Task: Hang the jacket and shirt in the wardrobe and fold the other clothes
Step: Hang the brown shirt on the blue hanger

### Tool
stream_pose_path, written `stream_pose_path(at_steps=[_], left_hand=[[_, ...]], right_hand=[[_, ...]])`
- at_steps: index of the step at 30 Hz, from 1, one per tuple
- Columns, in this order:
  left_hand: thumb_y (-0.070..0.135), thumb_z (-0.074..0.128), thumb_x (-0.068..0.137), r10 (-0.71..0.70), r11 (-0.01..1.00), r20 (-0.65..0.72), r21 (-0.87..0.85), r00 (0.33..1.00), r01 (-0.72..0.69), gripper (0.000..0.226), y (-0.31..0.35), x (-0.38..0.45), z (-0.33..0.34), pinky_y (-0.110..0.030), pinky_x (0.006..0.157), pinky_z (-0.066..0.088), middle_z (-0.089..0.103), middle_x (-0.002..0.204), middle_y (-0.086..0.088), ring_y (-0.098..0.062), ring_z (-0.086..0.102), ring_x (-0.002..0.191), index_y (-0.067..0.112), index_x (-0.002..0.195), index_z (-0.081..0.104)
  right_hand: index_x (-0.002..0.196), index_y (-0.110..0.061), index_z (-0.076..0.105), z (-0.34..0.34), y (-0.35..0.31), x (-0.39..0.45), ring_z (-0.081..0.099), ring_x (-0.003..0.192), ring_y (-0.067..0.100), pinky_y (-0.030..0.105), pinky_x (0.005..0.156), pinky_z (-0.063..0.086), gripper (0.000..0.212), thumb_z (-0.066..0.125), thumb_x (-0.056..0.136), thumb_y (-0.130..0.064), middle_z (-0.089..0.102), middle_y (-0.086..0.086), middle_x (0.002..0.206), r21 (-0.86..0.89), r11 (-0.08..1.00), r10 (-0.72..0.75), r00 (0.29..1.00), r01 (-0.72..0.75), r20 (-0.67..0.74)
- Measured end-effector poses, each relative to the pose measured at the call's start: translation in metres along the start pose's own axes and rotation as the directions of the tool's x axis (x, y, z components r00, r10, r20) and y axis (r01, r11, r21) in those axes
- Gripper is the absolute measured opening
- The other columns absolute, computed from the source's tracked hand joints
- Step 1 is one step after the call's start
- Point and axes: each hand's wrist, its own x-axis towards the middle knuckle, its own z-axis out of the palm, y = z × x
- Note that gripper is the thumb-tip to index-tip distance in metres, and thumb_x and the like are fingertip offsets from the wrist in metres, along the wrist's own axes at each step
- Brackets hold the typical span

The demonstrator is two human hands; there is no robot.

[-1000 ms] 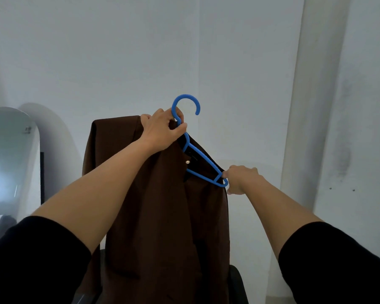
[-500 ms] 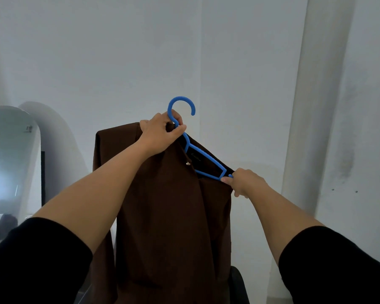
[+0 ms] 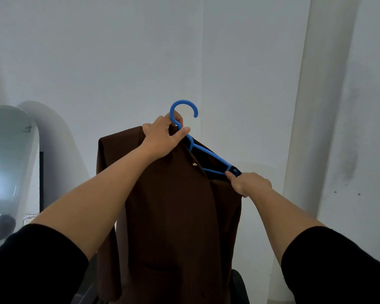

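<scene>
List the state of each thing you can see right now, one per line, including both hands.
Brown jacket: held up in the air, partly on the hanger, not yet hung.
Blue hanger: tilted, right end lower, hook free.
Left hand: grips the hanger's neck below the hook.
Right hand: pinches the jacket's shoulder at the hanger's low end.
Mirror: leaning upright at left.
</scene>
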Motion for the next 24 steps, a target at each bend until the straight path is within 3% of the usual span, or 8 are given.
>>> stream_pose_path(at_steps=[5,9,12,15,17,19,21,24], left_hand=[[0.045,0.051,0.091,0.007,0.986,0.011,0.167,1.000,-0.009,0.017,-0.014,0.001,0.008,-0.034,0.084,0.021,0.047,0.074,0.013,-0.013,0.046,0.086,0.030,0.089,0.043],[0.049,0.049,0.091,-0.016,0.967,0.041,0.256,0.999,0.005,0.021,-0.017,0.002,0.017,-0.035,0.084,0.021,0.050,0.086,0.007,-0.011,0.041,0.089,0.030,0.095,0.041],[0.046,0.050,0.091,-0.017,0.973,0.043,0.230,0.999,0.007,0.021,-0.009,0.004,0.024,-0.036,0.083,0.022,0.052,0.089,0.008,-0.014,0.045,0.091,0.026,0.095,0.044],[0.038,0.049,0.092,-0.028,0.981,-0.001,0.192,1.000,0.027,0.017,-0.006,0.005,0.025,-0.035,0.082,0.022,0.054,0.094,0.006,-0.017,0.050,0.098,0.022,0.099,0.049],[0.041,0.051,0.091,-0.062,0.985,-0.051,0.157,0.997,0.069,0.024,-0.010,0.004,0.018,-0.036,0.081,0.023,0.055,0.093,0.005,-0.018,0.051,0.099,0.020,0.103,0.051],[0.043,0.053,0.090,-0.094,0.990,-0.097,0.093,0.991,0.103,0.027,-0.016,0.002,0.011,-0.037,0.082,0.024,0.056,0.093,0.004,-0.019,0.052,0.098,0.019,0.103,0.052],[0.042,0.055,0.090,-0.151,0.988,-0.158,0.000,0.976,0.153,0.028,-0.021,0.000,0.003,-0.037,0.085,0.025,0.058,0.096,0.002,-0.021,0.053,0.100,0.018,0.104,0.053],[0.041,0.057,0.089,-0.203,0.970,-0.174,-0.172,0.964,0.173,0.026,-0.029,-0.001,-0.006,-0.041,0.097,0.035,0.058,0.101,0.005,-0.021,0.056,0.103,0.019,0.102,0.054]], right_hand=[[0.087,-0.013,0.057,-0.014,-0.008,0.003,0.058,0.086,0.025,0.027,0.065,0.043,0.041,0.047,0.087,-0.053,0.059,0.006,0.092,0.039,0.968,-0.237,0.950,0.249,-0.205],[0.054,-0.020,0.053,-0.023,-0.037,-0.002,0.053,0.080,0.022,0.033,0.073,0.043,0.037,0.050,0.085,-0.040,0.056,-0.004,0.067,0.071,0.855,-0.454,0.809,0.513,-0.373],[0.065,-0.018,0.064,-0.029,-0.062,-0.014,0.055,0.074,0.015,0.040,0.076,0.048,0.023,0.057,0.081,-0.034,0.059,-0.008,0.066,0.280,0.658,-0.539,0.697,0.699,-0.473],[0.082,-0.014,0.062,-0.035,-0.076,-0.030,0.052,0.068,0.006,0.023,0.068,0.042,0.007,0.063,0.082,-0.021,0.056,-0.014,0.068,0.472,0.454,-0.597,0.651,0.756,-0.469],[0.102,-0.024,0.056,-0.040,-0.075,-0.035,0.051,0.064,0.009,0.020,0.065,0.043,0.017,0.060,0.085,-0.021,0.053,-0.007,0.066,0.612,0.332,-0.544,0.675,0.718,-0.498],[0.118,-0.038,0.045,-0.044,-0.071,-0.033,0.059,0.071,0.015,0.028,0.075,0.051,0.033,0.049,0.088,-0.024,0.058,0.003,0.075,0.762,0.240,-0.417,0.773,0.601,-0.477],[0.131,-0.039,0.037,-0.048,-0.067,-0.032,0.062,0.088,0.019,0.037,0.087,0.052,0.042,0.040,0.093,-0.021,0.060,0.002,0.093,0.757,0.349,-0.336,0.828,0.552,-0.449],[0.143,-0.022,0.035,-0.052,-0.060,-0.035,0.054,0.101,0.018,0.034,0.094,0.046,0.051,0.050,0.094,-0.022,0.053,0.005,0.110,0.417,0.715,-0.355,0.806,0.561,-0.474]])
